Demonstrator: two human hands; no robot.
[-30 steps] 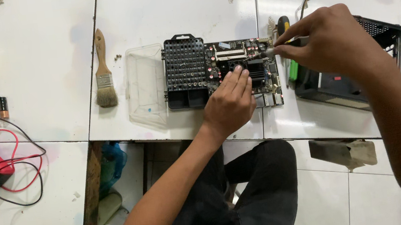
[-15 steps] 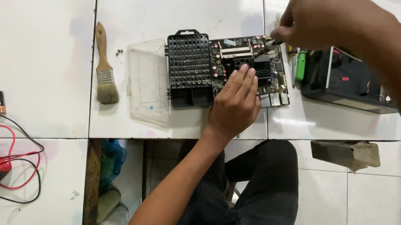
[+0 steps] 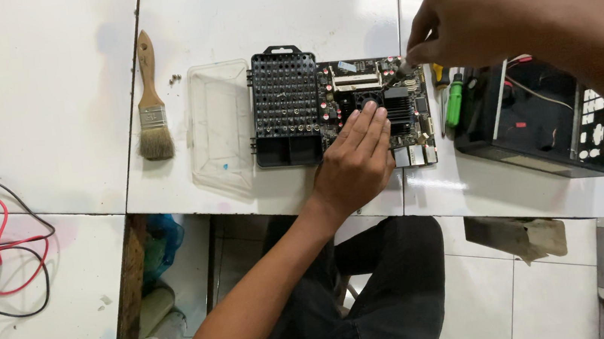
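Black trousers show nearest, below the white surface [image 3: 262, 15]. On the circuit board [image 3: 375, 112], the left hand [image 3: 353, 164] lies flat, fingers extended, holding nothing; keep that pressure steady. At the board's far right corner, the right hand [image 3: 485, 12] pinches a slim tool, best kept upright. Left of the board stands a bit case [image 3: 286, 107]; right, an open black chassis [image 3: 539, 120].

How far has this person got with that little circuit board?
Done: the circuit board lies bare on the white table, beside an opened black case; the bit set is uncovered, its clear lid alongside. In hand: the left hand steadies the board while the right hand works a thin tool at its top edge. What remains cannot be told.
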